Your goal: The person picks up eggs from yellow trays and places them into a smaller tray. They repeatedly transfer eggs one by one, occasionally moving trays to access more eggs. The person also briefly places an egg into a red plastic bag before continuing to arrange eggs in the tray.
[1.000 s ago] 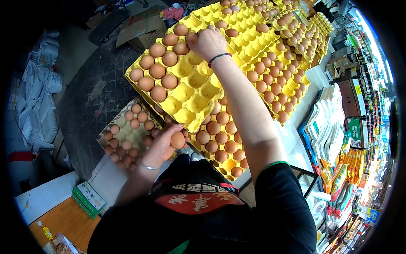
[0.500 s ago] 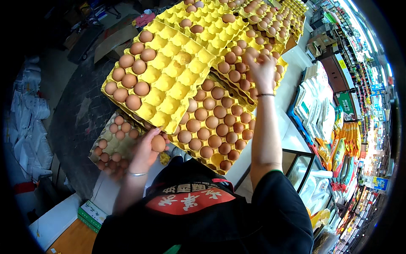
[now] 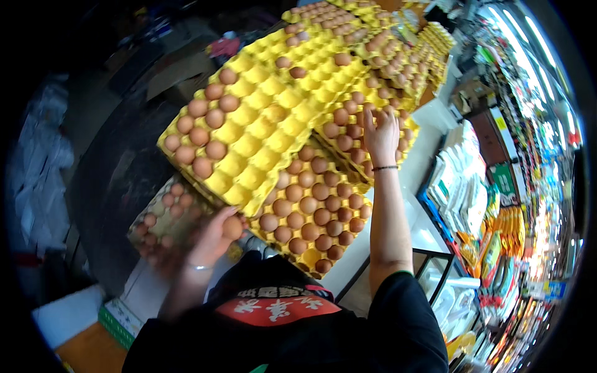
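My left hand [image 3: 214, 239] is closed around a brown egg [image 3: 233, 227], just off the near corner of a yellow egg tray [image 3: 245, 146]. Brown eggs fill the left side of that tray; its other cups hold none. Over another yellow tray at the right, my right hand [image 3: 381, 135] reaches down with thumb and fingers apart among the brown eggs [image 3: 341, 116]. No egg shows clearly between its fingers, and the fingertips are partly hidden. Between the hands, lower down, lies a nearly full tray of eggs [image 3: 309, 205].
A greyish tray with eggs [image 3: 163, 214] sits at the lower left, partly behind my left forearm. More yellow trays [image 3: 317, 56] stretch away at the back. To the right stand stacked white packs [image 3: 457, 177], a black-framed glass case [image 3: 429, 273] and shop shelves.
The whole view has shifted slightly. My right hand has drawn a little nearer over the right tray, its fingers now clearer. My left hand keeps hold of its egg.
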Motion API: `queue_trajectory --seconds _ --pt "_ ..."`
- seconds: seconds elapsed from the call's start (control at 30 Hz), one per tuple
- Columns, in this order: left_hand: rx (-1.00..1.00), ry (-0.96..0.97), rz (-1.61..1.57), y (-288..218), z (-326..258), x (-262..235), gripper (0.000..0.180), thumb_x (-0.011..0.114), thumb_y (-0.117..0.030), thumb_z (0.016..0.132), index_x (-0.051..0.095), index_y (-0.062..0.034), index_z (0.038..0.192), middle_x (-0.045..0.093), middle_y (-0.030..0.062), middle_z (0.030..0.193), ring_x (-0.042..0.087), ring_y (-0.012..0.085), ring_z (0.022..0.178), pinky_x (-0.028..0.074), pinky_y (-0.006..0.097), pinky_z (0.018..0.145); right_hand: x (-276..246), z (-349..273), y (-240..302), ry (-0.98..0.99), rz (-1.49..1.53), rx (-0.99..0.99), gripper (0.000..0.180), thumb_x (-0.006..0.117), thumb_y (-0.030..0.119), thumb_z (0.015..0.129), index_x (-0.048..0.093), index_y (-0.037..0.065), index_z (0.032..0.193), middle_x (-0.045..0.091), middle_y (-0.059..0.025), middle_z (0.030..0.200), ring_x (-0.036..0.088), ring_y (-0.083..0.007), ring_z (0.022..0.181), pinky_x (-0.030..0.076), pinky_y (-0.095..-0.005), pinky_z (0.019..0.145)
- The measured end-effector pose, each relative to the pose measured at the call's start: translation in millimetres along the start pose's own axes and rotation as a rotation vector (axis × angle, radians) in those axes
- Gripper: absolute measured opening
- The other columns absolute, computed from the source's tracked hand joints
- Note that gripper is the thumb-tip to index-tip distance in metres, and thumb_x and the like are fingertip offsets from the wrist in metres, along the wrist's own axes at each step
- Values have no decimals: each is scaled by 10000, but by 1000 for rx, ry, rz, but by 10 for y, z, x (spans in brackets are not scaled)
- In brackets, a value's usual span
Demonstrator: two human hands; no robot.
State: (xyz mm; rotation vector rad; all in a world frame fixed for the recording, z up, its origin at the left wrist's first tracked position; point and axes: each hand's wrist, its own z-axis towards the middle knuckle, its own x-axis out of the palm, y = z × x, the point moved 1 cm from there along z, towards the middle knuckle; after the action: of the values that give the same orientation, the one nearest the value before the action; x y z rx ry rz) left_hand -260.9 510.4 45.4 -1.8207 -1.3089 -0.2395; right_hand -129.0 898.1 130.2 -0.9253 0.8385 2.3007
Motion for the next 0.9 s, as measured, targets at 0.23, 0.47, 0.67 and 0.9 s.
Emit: queue_trajectory --seconds 0.23,0.47,0.67,0.9 --pt "16 26 12 -7 -35 5 229 556 -296 941 601 -86 1020 622 26 868 625 154 787 529 310 643 947 89 1794 151 388 -420 293 714 282 782 669 29 923 612 -150 985 561 -342 952 486 -418 815" --pt "49 77 18 -5 -33 25 224 554 -272 943 595 -74 1038 618 38 857 621 178 777 513 319 628 1439 385 2516 437 -18 -248 469 709 438 744 693 79 1045 605 -106 1081 555 -278 1040 463 -401 853" --pt "24 7 7 28 -25 -6 239 533 -284 947 583 -88 1075 602 35 866 608 174 790 511 323 645 1450 370 2550 198 -114 -440 374 663 444 755 729 79 802 634 -98 943 599 -276 948 484 -378 787" --pt "21 -10 22 -23 -8 42 218 555 -269 942 552 -89 1065 593 45 862 608 183 784 504 329 623 1006 294 1828 36 709 -38 370 755 304 713 688 -45 815 663 -147 813 632 -256 755 512 -344 705"
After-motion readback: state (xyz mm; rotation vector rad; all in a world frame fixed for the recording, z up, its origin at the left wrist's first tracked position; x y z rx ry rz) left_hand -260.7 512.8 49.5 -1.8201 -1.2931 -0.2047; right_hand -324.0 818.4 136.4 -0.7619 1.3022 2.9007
